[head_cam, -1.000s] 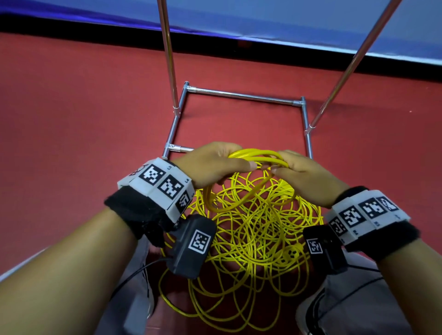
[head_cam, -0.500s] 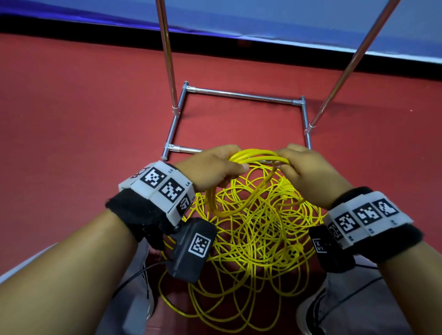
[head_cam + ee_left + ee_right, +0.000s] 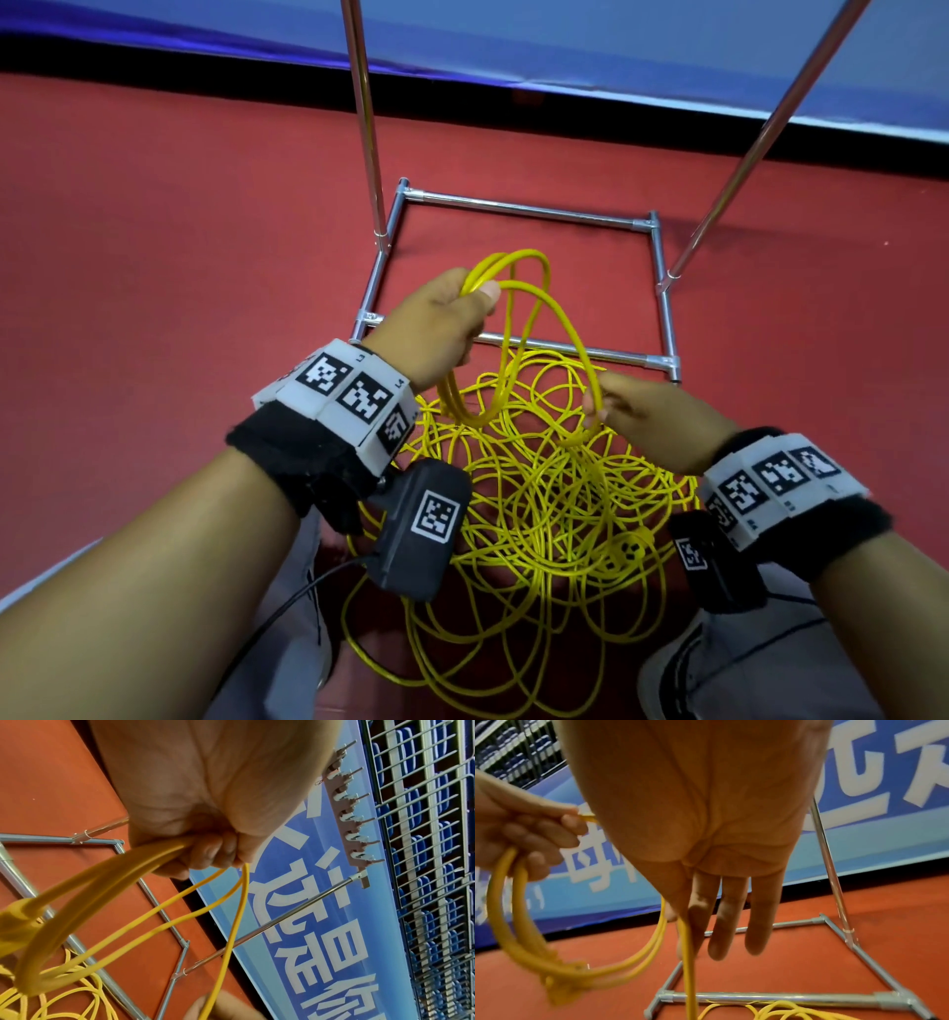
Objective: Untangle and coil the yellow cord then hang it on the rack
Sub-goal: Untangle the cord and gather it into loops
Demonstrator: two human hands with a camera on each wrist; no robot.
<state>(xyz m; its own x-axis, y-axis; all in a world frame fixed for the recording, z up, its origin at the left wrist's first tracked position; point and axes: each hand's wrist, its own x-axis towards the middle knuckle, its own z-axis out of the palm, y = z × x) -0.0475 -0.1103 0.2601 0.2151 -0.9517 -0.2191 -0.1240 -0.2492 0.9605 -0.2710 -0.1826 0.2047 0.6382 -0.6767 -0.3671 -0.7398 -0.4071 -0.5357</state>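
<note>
Gripping several gathered loops of the thin yellow plastic-sheathed cord [image 3: 534,462], the left hand [image 3: 436,329] is holding them raised above the red floor [image 3: 179,246], fingers curled round the bundle with the thumb pressing on top. From that fist one strand is arching over to the right hand [image 3: 652,411], which is pinching it between thumb and forefinger while the other three fingers [image 3: 729,914] are hanging straight and spread. Below both hands the bulk of the cord is lying in a tangled heap on the floor, its far loops touching the near bar of the chrome tubular rack base [image 3: 662,288]. Two chrome uprights [image 3: 367,128] are rising from the base's side bars. A blue banner with white lettering [image 3: 303,902] is running along the floor's far edge. Grey trouser legs [image 3: 770,668] are showing at the near edge.
</note>
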